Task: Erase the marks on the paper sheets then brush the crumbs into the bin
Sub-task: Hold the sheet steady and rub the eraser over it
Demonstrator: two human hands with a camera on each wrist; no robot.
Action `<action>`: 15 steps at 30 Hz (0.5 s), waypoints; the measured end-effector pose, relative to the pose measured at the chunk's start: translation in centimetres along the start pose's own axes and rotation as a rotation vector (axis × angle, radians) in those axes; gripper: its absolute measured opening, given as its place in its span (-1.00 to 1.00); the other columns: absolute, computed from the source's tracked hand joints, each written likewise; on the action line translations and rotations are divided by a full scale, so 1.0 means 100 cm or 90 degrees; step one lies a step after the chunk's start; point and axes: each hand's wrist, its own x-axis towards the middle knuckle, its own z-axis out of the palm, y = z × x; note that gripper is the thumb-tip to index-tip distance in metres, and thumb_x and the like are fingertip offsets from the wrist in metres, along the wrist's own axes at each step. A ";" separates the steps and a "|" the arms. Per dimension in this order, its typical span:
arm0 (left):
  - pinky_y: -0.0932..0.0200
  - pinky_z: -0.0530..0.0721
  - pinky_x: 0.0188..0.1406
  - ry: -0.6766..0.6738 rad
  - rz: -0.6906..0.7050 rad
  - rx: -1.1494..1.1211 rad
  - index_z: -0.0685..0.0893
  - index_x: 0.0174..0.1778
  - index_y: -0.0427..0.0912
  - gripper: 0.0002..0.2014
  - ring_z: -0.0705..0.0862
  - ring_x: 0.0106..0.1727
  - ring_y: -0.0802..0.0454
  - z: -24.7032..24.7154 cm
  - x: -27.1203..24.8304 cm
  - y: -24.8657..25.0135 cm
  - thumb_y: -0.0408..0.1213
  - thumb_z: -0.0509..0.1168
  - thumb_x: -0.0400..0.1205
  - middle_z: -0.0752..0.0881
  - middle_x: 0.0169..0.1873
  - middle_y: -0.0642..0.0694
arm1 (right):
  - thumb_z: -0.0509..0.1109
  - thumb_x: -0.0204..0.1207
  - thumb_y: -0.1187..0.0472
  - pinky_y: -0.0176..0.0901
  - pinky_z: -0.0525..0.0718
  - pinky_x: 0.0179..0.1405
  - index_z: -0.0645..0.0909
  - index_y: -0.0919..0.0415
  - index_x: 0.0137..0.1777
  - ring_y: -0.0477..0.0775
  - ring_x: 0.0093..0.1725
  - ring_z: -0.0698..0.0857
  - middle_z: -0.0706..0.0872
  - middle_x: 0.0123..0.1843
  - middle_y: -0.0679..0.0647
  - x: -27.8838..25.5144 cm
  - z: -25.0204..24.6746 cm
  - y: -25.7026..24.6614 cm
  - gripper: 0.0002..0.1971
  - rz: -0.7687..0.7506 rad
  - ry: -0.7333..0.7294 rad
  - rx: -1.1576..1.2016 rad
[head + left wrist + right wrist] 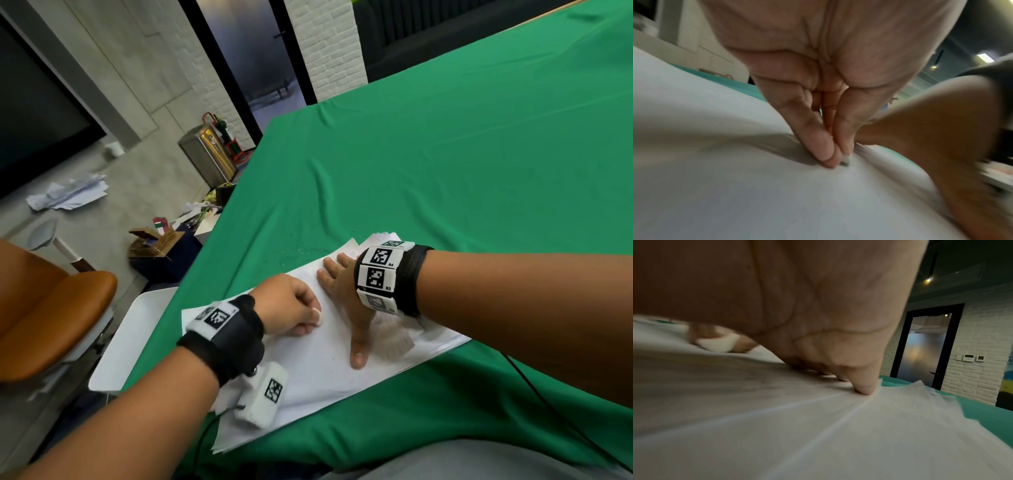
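A stack of white paper sheets [322,363] lies on the green tablecloth near the front edge. My left hand [291,306] pinches a small white eraser [317,313] and holds its tip on the top sheet; the eraser [845,160] shows between the fingertips in the left wrist view, and as a white eraser [717,344] in the right wrist view. My right hand [342,284] lies flat with fingers spread, pressing the paper [818,426] down just right of the eraser. Dark eraser crumbs [298,253] speckle the cloth beyond the sheets.
The green tablecloth [445,154] stretches far back and right. A white tray [137,339] sticks out at the table's left edge. On the floor to the left are an orange chair [51,318], cardboard boxes [157,243], a metal bin [209,156] and scattered papers [68,195].
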 end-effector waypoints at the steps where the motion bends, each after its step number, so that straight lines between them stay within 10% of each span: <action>1: 0.03 0.87 -0.10 0.015 -0.006 -0.001 0.82 -0.14 -0.35 -0.98 0.78 -0.35 0.02 -0.003 0.006 0.001 -0.47 0.53 0.58 0.85 -0.26 -0.32 | -0.19 0.44 -0.34 0.63 0.25 0.47 0.08 0.00 0.77 0.39 0.67 0.35 0.34 0.72 0.22 -0.003 -0.002 -0.002 -0.12 0.009 -0.017 0.005; 7: 0.06 0.86 -0.16 -0.031 -0.001 0.020 0.80 -0.10 -0.35 -0.96 0.80 -0.33 0.00 0.001 -0.004 -0.003 -0.46 0.51 0.59 0.86 -0.26 -0.31 | -0.28 0.38 -0.33 0.65 0.38 0.31 0.35 0.01 0.61 0.48 0.49 0.53 0.54 0.54 0.28 0.001 0.000 -0.005 -0.13 -0.022 0.057 0.011; 11: 0.13 0.81 -0.22 -0.181 -0.022 0.044 0.79 -0.03 -0.34 -0.93 0.79 -0.31 -0.01 0.012 -0.032 -0.003 -0.44 0.51 0.61 0.85 -0.26 -0.29 | 0.14 0.57 -0.16 0.63 0.53 0.20 0.14 0.20 0.73 0.57 0.43 0.51 0.39 0.57 0.41 -0.001 0.002 -0.005 -0.22 -0.081 0.046 -0.040; 15: -0.04 0.88 -0.08 0.037 -0.013 0.156 0.76 -0.11 -0.21 -0.96 0.84 -0.31 -0.01 -0.019 -0.008 -0.005 -0.39 0.42 0.65 0.87 -0.28 -0.20 | 0.09 0.61 -0.16 0.60 0.50 0.19 0.20 0.19 0.67 0.51 0.41 0.51 0.39 0.56 0.34 -0.005 0.009 -0.008 -0.31 -0.046 0.087 -0.010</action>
